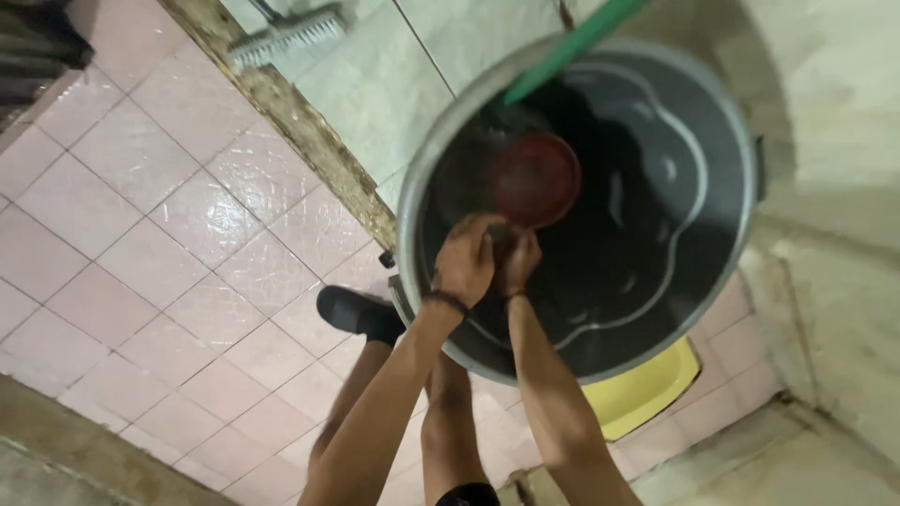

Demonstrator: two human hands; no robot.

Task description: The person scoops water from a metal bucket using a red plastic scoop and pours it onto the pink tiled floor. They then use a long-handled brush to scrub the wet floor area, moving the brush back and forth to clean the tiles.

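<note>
We press both hands together over the near rim of the big grey bucket point(741, 141), left hand point(466, 262) and right hand point(518, 262) curled as if rubbing; whether they grip anything, we cannot tell. A red dipper point(536, 178) floats inside, just beyond them, within easy reach. The bucket stands on the pink tiled floor point(169, 234) against the wall corner.

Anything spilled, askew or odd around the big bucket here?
Nothing is clearly spilled or damaged. Both hands, left hand and right hand, meet over the water in the grey bucket, beside a red dipper. A scrub brush lies on the raised tiled ledge.
</note>
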